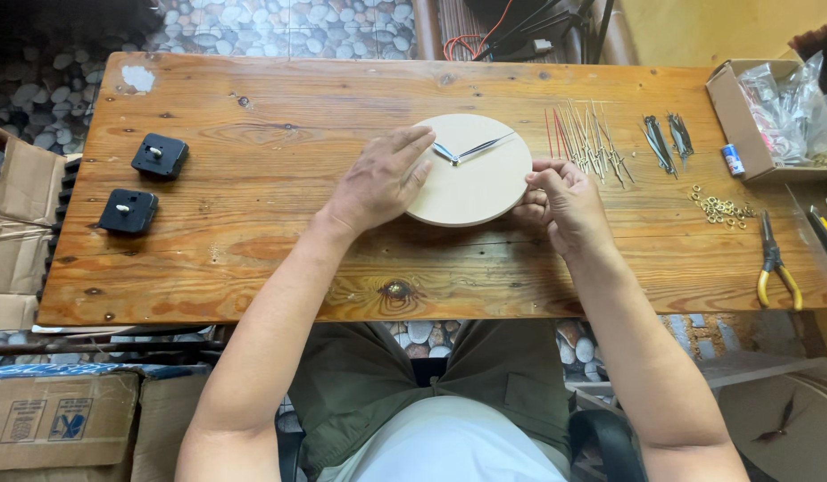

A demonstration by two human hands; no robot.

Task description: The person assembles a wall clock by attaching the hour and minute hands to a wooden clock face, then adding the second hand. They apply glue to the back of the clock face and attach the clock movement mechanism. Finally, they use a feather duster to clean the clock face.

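A round pale wooden clock face (474, 183) lies flat on the wooden table (253, 205), with two metal hands (467, 151) fixed at its centre. My left hand (382, 178) rests flat on the disc's left side, fingers stretched toward the centre. My right hand (561, 201) grips the disc's right edge with curled fingers.
Two black clock movements (160, 155) (128, 211) sit at the table's left. A row of loose clock hands (587, 138), darker hands (663, 138), small brass rings (721, 207), yellow-handled pliers (775, 263) and a cardboard box of bags (775, 112) lie to the right.
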